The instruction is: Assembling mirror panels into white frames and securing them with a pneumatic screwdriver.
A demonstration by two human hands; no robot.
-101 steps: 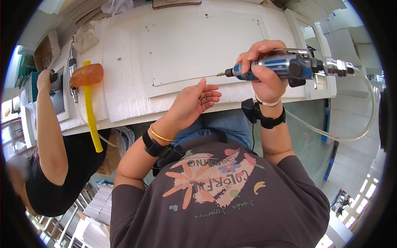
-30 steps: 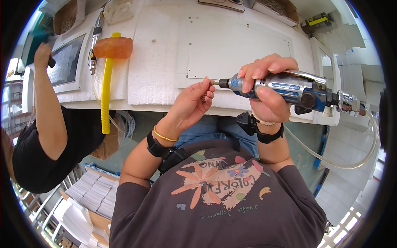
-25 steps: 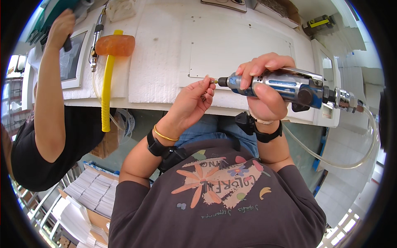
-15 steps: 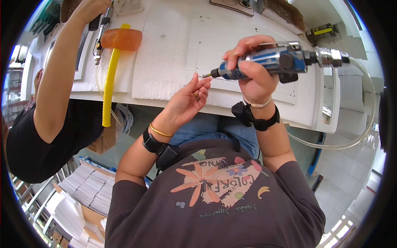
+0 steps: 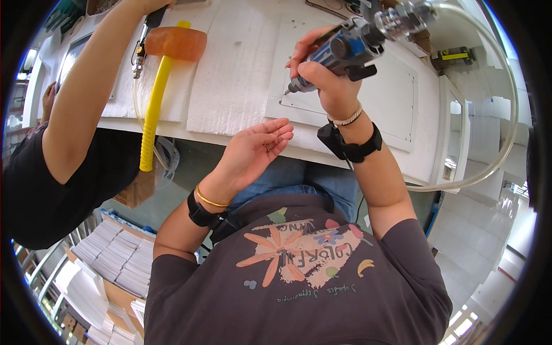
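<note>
My right hand (image 5: 330, 80) is closed around a blue and silver air screwdriver (image 5: 339, 52), tilted so that its bit meets a white panel (image 5: 374, 109) near the panel's left corner. A clear hose (image 5: 513, 115) runs from the tool's back end. Palm up at the table's front edge, my left hand (image 5: 253, 150) is cupped, its lower fingers curled over a few small screws (image 5: 268, 149) that are mostly hidden. It stays apart from the panel and the tool.
A mallet (image 5: 175, 43) with an orange head and yellow handle lies left of the panel on white foam (image 5: 215, 86). Another person's arm (image 5: 86, 98) reaches in from the left. A phone (image 5: 333, 7) lies at the back; a yellow-black tool (image 5: 453, 56) is far right.
My right hand has swung the screwdriver from near my left fingertips, tilting its tip down onto the panel. My left hand has drawn back slightly toward me, its fingers no longer at the bit.
</note>
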